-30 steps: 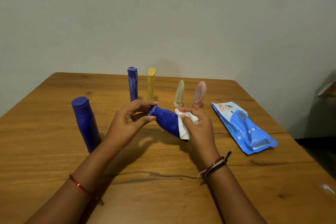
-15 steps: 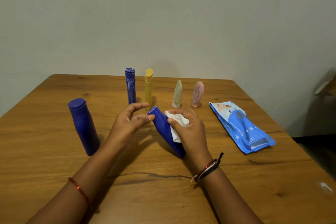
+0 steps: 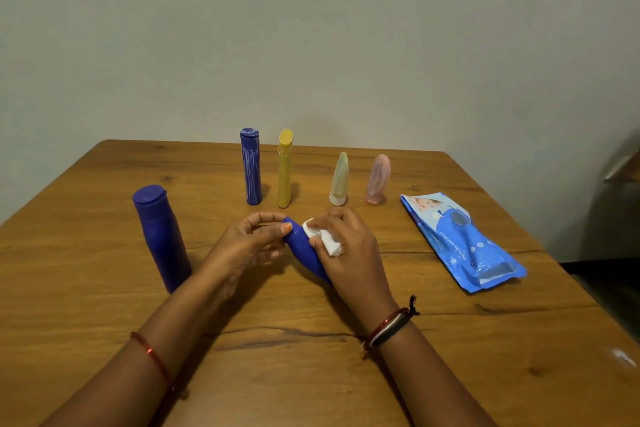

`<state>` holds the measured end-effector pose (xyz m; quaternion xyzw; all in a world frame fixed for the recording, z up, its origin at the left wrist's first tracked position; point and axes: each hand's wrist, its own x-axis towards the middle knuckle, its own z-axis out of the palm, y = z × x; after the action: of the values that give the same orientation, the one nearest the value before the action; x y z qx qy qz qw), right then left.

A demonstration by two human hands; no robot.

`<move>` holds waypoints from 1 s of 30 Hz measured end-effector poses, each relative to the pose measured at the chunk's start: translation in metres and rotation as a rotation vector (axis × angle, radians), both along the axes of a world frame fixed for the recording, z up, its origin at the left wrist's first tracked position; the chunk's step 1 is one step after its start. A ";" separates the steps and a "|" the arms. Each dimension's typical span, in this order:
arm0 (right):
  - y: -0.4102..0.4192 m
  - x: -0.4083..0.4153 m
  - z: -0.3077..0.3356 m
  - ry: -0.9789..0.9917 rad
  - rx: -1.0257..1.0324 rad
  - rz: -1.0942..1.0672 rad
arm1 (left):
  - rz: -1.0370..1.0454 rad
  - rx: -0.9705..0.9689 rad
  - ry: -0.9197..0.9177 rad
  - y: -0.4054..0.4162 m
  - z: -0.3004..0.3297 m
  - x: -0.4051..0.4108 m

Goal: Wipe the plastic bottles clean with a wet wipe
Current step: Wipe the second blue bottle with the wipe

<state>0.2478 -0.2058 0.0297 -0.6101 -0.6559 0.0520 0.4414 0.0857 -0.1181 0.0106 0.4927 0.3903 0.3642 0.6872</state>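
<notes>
Left hand [image 3: 247, 246] is pinching the cap end of a blue bottle [image 3: 304, 248] between thumb and curled fingers, holding it tilted above the middle of the tabletop [image 3: 104, 288]. Right hand [image 3: 349, 253] is curling round the bottle body, pressing a crumpled white wet wipe [image 3: 323, 239] against it. A second wide blue bottle [image 3: 161, 236] is standing toward the left edge. Four more are standing in a row toward the far edge: streaked blue bottle [image 3: 251, 168], yellow bottle [image 3: 285, 170], pale green tube [image 3: 339, 180], pink tube [image 3: 378, 180]. Blue wipes pack [image 3: 460, 243] is lying flat near the right edge
</notes>
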 end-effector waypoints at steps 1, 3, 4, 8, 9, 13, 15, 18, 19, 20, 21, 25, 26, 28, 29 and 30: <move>0.000 0.000 0.000 0.006 0.007 -0.007 | -0.010 -0.020 -0.022 0.000 -0.002 0.000; 0.000 0.002 -0.001 0.059 0.046 -0.042 | -0.005 0.008 -0.059 -0.001 -0.003 0.001; 0.000 0.004 -0.002 0.100 0.070 -0.064 | 0.004 0.050 -0.074 -0.003 -0.002 0.002; 0.002 0.011 0.000 0.236 0.132 -0.161 | 0.030 0.245 -0.093 -0.012 0.007 0.009; 0.003 0.012 0.000 0.245 0.141 -0.174 | 0.035 0.292 -0.085 -0.015 0.007 0.011; 0.002 0.005 0.000 0.215 0.138 -0.126 | 0.103 0.459 -0.002 -0.028 0.006 0.018; 0.001 -0.002 0.000 0.165 0.148 -0.104 | 0.139 0.540 0.049 -0.032 0.004 0.021; -0.001 -0.013 0.001 0.090 0.182 -0.062 | 0.172 0.668 0.121 -0.033 0.003 0.023; -0.002 -0.015 0.001 0.067 0.190 -0.050 | 0.179 0.686 0.141 -0.033 0.003 0.023; -0.003 -0.017 0.001 0.035 0.192 -0.048 | 0.185 0.700 0.158 -0.033 0.003 0.023; -0.003 -0.018 0.001 0.001 0.190 -0.056 | 0.189 0.712 0.169 -0.033 0.003 0.023; -0.002 -0.014 0.001 -0.068 0.145 -0.193 | 0.224 0.679 0.157 -0.034 0.002 0.025; -0.002 -0.011 0.001 -0.056 0.130 -0.231 | 0.237 0.662 0.158 -0.033 0.001 0.025; 0.000 0.000 0.001 -0.003 0.096 -0.291 | 0.244 0.641 0.155 -0.031 0.000 0.023; 0.001 0.006 0.001 0.023 0.072 -0.321 | 0.238 0.636 0.152 -0.030 0.000 0.022; 0.002 0.010 0.001 0.041 0.048 -0.345 | 0.232 0.631 0.151 -0.030 0.001 0.021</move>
<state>0.2579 -0.2042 0.0303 -0.7017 -0.5334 -0.0278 0.4715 0.1067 -0.1479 0.0111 0.6588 0.3614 0.5054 0.4242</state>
